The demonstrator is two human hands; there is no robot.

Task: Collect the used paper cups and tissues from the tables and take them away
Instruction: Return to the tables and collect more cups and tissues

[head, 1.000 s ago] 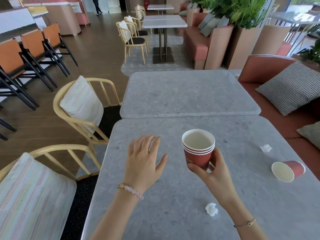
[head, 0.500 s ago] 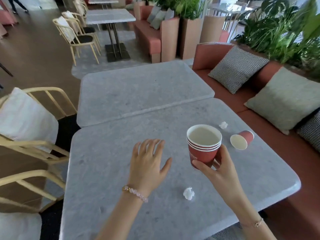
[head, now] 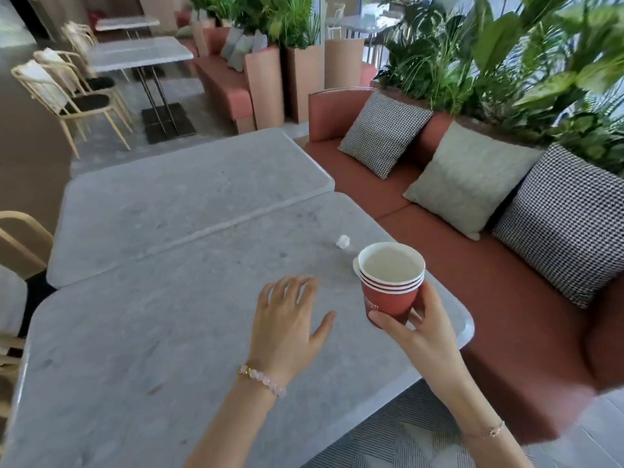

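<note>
In the head view, your right hand (head: 422, 332) grasps the stack of paper cups (head: 388, 298) around its lower wall, with the thumb in front and the fingers behind. It holds the stack upright above the right edge of the near table (head: 152, 349). One second ago this stack was over the middle of the table. Since then you have carried it toward the right edge, where the lying cup (head: 354, 267) was.

Now the stack stands in front of that place, and only a pale curved sliver shows at its left side. This is probably the rim of the lying cup, but the view does not let me be sure.

Your left hand (head: 287, 325) is released, with the fingers spread. It hovers above the table to the left of the stack and holds nothing, the same as before.

One crumpled tissue (head: 343, 241) lies beyond the stack, near the far edge of the near table. The second tissue lay between your arms half a second ago, and I cannot find it now.

For the task this means that the stack has reached the last cup, which is not yet nested. The tissues are also not yet collected.
</note>
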